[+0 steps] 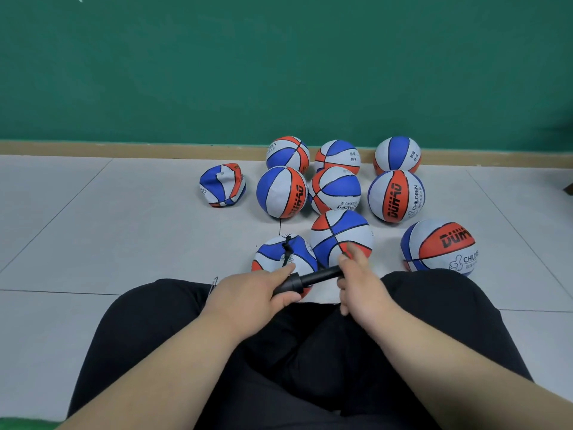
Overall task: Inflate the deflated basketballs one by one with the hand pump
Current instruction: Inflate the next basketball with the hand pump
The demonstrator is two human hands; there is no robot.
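Person seated on the tiled floor (108,231), black trousers, hand pump (313,278) held across the lap. Pump's long axis runs roughly side to side, rising slightly toward its right end. Left hand (254,293) wraps the thicker barrel end, fingers curled under, thumb on top. Right hand (359,280) has its fingers closed round the thin end; the exact grip there is blurred. A black hose (286,251) climbs from the pump's left end to the top of a soft ball (274,254) just beyond the pump, next to the left hand's thumb. That ball looks dented and part-filled, so my judgement is that pumping is in hand. The next stroke turns on the right hand driving along the pump's axis toward the left hand, which is the nearer hand to the ball and steadies the barrel. Beyond the pump's right end sits a round ball (341,231), no text readable. Further right of the pump, a ball reads "DUHAO" and "CHILDREN" (438,246) with a thumbs-up mark. The same wording shows on a ball behind it (397,197). Far beyond the pump, to its left, a collapsed ball (222,189) lies flat. Rear balls by the green wall (279,72) carry small Chinese characters, too small to read.
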